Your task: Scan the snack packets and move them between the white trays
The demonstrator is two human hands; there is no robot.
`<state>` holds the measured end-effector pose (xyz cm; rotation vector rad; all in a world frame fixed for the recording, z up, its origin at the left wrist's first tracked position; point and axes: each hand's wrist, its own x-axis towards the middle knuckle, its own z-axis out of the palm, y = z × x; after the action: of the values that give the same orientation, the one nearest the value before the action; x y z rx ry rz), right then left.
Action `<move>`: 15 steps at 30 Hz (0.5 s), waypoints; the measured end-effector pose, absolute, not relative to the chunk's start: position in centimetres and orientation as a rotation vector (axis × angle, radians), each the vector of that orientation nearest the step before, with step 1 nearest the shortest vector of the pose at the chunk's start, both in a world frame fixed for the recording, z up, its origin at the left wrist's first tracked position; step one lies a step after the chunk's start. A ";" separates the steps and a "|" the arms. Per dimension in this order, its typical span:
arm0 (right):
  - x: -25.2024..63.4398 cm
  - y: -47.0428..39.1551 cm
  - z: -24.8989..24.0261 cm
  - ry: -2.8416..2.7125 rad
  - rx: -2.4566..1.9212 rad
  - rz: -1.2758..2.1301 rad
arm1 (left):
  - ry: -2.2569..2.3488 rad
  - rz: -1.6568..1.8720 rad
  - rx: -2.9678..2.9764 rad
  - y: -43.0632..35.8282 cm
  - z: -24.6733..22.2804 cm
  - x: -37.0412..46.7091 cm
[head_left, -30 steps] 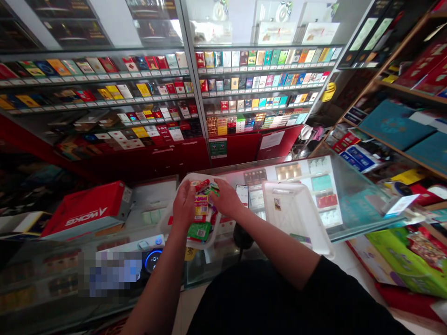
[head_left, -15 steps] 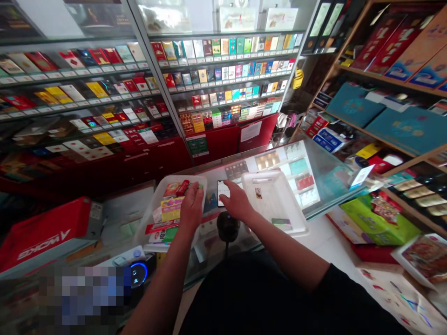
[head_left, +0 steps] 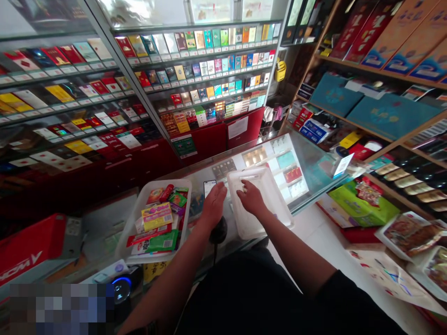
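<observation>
My right hand (head_left: 252,197) is over the shallow white tray (head_left: 287,215), its thumb and index finger apart around a small picture-printed piece that it mostly covers. Fingers outstretched, my left hand (head_left: 213,204) hangs between the two containers and overlaps the lower part of a phone (head_left: 208,185) lying on the glass counter. I see nothing held in it. To its left stands a white plastic bin (head_left: 189,200) with several colourful snack packets, among them a yellow-and-pink box (head_left: 157,216) and a green packet (head_left: 162,241).
A black scanner-like device (head_left: 219,231) stands at the counter's near edge, partly behind my left wrist. A red box (head_left: 38,249) is at far left. Cigarette packs line the shelves (head_left: 195,60) behind. Green packaging (head_left: 359,204) sits beyond the counter's right end.
My left hand has left the bin of packets and moved right to beside the phone. My right hand has gone from the phone to the shallow tray. The view has shifted right.
</observation>
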<state>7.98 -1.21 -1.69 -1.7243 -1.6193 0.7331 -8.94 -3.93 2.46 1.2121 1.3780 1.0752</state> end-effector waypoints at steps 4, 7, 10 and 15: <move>10.8 -0.2 -2.8 -1.517 -1.851 0.805 | 1.313 0.916 0.957 -2.3 1.4 -5.6; 12.5 0.5 -3.9 -1.435 -1.904 0.862 | 1.309 0.819 0.824 -1.0 0.4 -3.4; 13.5 1.1 -5.3 -1.357 -1.933 0.929 | 1.335 0.743 0.753 0.4 -0.9 -1.6; 13.9 1.9 -8.0 -1.243 -1.947 1.015 | 1.458 0.677 0.721 2.4 -3.2 1.0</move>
<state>13.86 1.91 -8.03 -1.9474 -1.2427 1.0146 0.95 2.36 -3.19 0.7210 1.4576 0.6769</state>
